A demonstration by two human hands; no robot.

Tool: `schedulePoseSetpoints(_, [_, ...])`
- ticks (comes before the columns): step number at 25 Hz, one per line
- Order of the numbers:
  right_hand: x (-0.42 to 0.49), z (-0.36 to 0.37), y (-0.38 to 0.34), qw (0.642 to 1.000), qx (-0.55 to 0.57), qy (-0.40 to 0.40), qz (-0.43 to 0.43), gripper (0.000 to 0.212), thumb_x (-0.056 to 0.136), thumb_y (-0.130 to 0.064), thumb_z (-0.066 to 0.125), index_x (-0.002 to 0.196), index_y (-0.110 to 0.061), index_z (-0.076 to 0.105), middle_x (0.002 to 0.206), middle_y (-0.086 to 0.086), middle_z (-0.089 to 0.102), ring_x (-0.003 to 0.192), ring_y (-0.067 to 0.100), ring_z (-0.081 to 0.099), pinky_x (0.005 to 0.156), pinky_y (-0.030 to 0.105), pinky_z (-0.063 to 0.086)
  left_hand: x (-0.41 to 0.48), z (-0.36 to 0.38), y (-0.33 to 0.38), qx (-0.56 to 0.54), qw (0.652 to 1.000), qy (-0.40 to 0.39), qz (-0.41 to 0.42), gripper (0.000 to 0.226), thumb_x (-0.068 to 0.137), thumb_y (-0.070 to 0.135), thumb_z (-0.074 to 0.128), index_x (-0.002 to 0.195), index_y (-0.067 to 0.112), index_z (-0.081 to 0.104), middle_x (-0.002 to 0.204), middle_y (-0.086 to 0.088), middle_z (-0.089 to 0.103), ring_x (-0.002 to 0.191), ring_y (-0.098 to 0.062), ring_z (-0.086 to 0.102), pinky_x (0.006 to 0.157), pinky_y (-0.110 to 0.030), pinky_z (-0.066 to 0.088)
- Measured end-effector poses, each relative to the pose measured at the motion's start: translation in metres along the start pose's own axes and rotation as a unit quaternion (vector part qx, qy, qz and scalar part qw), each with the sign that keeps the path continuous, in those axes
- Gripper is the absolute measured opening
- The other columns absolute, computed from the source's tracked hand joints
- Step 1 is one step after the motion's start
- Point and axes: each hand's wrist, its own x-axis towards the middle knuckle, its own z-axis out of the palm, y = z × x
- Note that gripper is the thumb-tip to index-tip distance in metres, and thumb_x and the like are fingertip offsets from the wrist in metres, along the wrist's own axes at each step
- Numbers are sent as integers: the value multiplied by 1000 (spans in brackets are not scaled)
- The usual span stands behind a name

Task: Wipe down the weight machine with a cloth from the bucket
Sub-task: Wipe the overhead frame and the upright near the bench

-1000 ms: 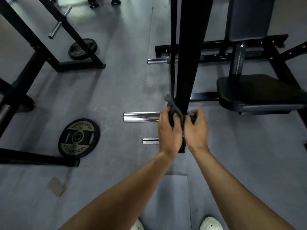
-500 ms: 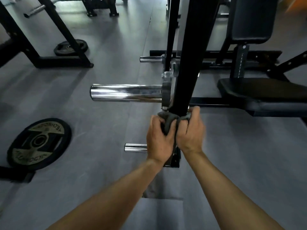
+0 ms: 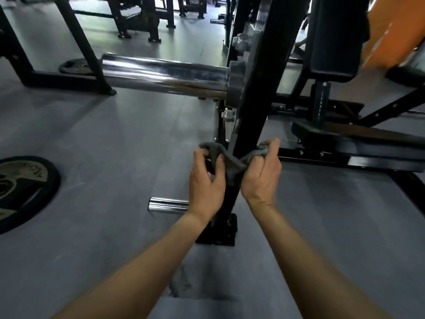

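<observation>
Mid-wipe on frame. Left hand (image 3: 207, 183) and right hand (image 3: 261, 173) each clench an end of the grey cloth (image 3: 232, 163), drawn across the black upright (image 3: 253, 107), probably looped behind. Next: slide it toward 12 o'clock, the chrome sleeve (image 3: 165, 73).

left hand (image 3: 205, 184) + right hand (image 3: 261, 176) grip grey cloth (image 3: 232, 163); wrapped round black upright (image 3: 255, 111)

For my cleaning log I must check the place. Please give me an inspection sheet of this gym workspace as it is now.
Surface: grey floor.
Job's things: grey cloth wrapped round the black post; bucket not in view.
Clutter: weight plate flat on the floor, left.
Hands: left hand and right hand each grip one end of the cloth.
Cables: nothing seen.
Surroundings: chrome bar, padded seat, other racks behind.
</observation>
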Motion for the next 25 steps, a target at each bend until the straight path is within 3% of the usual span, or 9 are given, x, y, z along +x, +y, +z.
schedulePoseSetpoints(2, [-15,-5,15,992,-19,-43,117,16,88,-30,32,94,-19,41,71,-6,49,65,17,49,62,46,46,-6,-4,-7,-6,996,-3,-94,7,102,39,57,100,37,50,88,7,67,78,-14,67,74,-50,58])
schedulePoseSetpoints(4, [-17,-5,22,981,-21,-68,180,14,92,-31,34,90,-20,43,73,-4,52,68,18,49,70,58,49,-2,-5,-13,-17,991,-42,-123,5,103,35,58,103,31,57,87,6,70,82,-12,70,79,-51,59])
schedulePoseSetpoints(8, [9,1,-6,988,44,-23,146,9,93,-21,39,85,-20,43,78,-5,52,72,14,47,77,49,45,18,-1,13,-32,998,-30,-56,16,104,28,58,116,18,59,96,5,71,89,-10,69,81,-37,60])
schedulePoseSetpoints(11, [24,0,-32,986,111,33,119,10,94,-19,42,92,-23,51,94,-1,56,86,14,54,84,39,47,24,-1,46,-80,997,-8,-21,19,103,24,59,119,15,54,104,7,68,90,-4,68,76,-23,56])
schedulePoseSetpoints(14, [13,1,-19,984,96,5,150,16,96,-28,43,99,-25,58,108,3,60,99,16,58,94,40,50,20,-4,41,-74,994,-29,-77,25,103,31,60,120,20,46,105,12,64,93,1,67,78,-21,57])
schedulePoseSetpoints(16, [0,1,-3,978,63,-46,195,23,94,-36,41,103,-27,60,112,4,62,103,18,60,98,47,50,15,-3,29,-34,987,-74,-141,20,105,37,54,120,24,48,104,15,64,99,-2,66,87,-26,57])
schedulePoseSetpoints(18, [-4,2,0,969,70,-56,230,26,93,-36,41,109,-26,58,116,6,62,107,21,60,100,50,50,14,-1,27,-35,982,-114,-145,22,109,37,43,125,27,53,110,13,67,104,-2,65,92,-29,55])
schedulePoseSetpoints(22, [23,6,-23,957,150,-12,248,20,101,-16,42,110,-15,60,103,3,66,94,14,61,84,35,51,29,5,52,-114,979,-132,-102,29,112,27,36,126,28,61,112,10,70,101,5,66,80,-11,50])
schedulePoseSetpoints(25, [19,10,-15,955,153,-12,256,26,99,-22,41,101,-21,67,93,-2,70,89,14,63,80,35,51,34,8,40,-111,976,-156,-106,28,112,30,33,128,32,56,120,8,67,112,0,64,91,-17,52])
